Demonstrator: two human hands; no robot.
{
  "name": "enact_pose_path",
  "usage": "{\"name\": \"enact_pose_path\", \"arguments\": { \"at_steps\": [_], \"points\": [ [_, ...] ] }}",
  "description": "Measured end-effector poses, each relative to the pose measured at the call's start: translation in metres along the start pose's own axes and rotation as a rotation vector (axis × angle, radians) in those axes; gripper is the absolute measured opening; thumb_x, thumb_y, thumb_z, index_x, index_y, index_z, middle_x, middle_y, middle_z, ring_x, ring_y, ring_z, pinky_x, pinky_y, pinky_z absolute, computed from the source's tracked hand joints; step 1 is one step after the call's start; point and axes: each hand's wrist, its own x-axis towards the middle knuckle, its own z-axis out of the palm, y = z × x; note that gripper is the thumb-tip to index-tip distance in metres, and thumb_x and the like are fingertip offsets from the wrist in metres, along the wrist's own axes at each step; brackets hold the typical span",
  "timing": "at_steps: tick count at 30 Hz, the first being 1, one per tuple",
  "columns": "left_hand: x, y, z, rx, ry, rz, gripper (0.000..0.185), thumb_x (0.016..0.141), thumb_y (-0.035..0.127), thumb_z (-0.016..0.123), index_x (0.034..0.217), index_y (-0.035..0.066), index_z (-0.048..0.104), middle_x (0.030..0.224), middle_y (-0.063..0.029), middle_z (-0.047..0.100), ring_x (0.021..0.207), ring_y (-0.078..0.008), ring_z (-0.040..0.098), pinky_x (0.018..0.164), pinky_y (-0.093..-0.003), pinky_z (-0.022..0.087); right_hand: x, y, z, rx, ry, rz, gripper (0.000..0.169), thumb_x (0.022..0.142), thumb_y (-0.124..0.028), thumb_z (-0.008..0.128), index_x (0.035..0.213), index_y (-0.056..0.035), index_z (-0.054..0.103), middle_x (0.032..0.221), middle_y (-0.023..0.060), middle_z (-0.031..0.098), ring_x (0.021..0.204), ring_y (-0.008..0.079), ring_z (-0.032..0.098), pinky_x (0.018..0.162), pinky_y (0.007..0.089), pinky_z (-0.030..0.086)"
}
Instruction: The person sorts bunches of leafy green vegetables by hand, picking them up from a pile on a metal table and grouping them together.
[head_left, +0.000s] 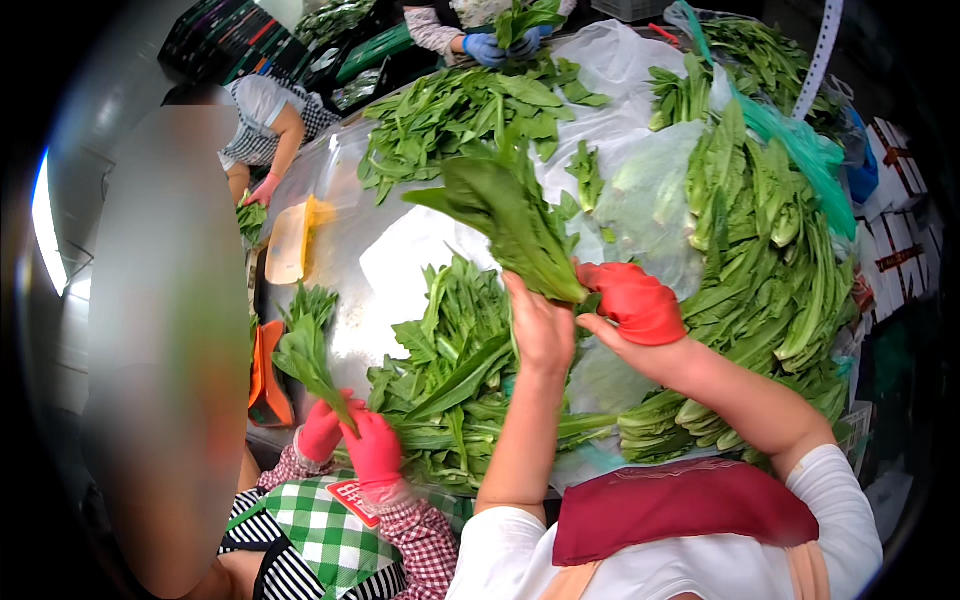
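Between my hands stands a bunch of leafy greens (517, 217), its leaves pointing up and its stem end low. My bare left hand (541, 322) closes around the lower leaves on the left side. On my right hand (634, 304) is a red glove over the fingers, with the thumb bare; it touches the stem end, and its fingertips are partly hidden there. Loose cut greens (457, 345) lie in a pile to the left of my forearm. A large heap of long-leaved lettuce (757, 277) covers the right side of the table, partly on clear plastic sheeting (637, 195).
A co-worker in pink gloves (360, 435) holds greens close at my left. Two more co-workers stand across the metal table (349, 300). An orange scoop (270, 375), a yellow-edged plastic tray (289, 240), green plastic (802, 150) and another pile of greens (465, 112) are around the table.
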Motion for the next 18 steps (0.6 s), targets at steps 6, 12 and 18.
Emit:
{"name": "enact_pose_path", "arguments": {
  "at_steps": [6,12,18],
  "points": [
    [-0.024,-0.012,0.006,-0.104,0.005,-0.107,0.045,0.093,0.04,0.038,0.126,0.009,0.039,0.121,-0.0111,0.05,0.104,-0.0249,0.051,0.091,-0.042,0.04,-0.01,0.01,-0.013,0.229,-0.075,0.176,0.024,0.074,-0.01,0.062,0.097,-0.004,0.06,0.096,0.0129,0.06,0.089,0.0273,0.057,0.077,0.0327,0.046],
    [-0.031,-0.017,0.002,-0.044,0.009,-0.108,0.028,0.089,0.025,0.053,0.109,0.006,0.048,0.107,-0.0134,0.058,0.097,-0.024,0.056,0.085,-0.0389,0.046,-0.027,0.023,-0.006,0.252,-0.013,-0.022,0.024,0.073,-0.007,0.064,0.096,-0.0031,0.061,0.098,0.012,0.059,0.09,0.0265,0.057,0.077,0.0323,0.046],
    [-0.039,-0.025,0.003,-0.262,0.134,-0.103,0.029,0.088,0.022,0.055,0.111,0.006,0.045,0.097,-0.0085,0.058,0.093,-0.0218,0.057,0.083,-0.0371,0.047,-0.04,0.021,0.002,0.948,0.046,0.435,0.006,0.083,-0.007,0.059,0.082,-0.0012,0.057,0.087,0.0095,0.06,0.065,0.0102,0.056,0.055,0.0239,0.046]
  ]
}}
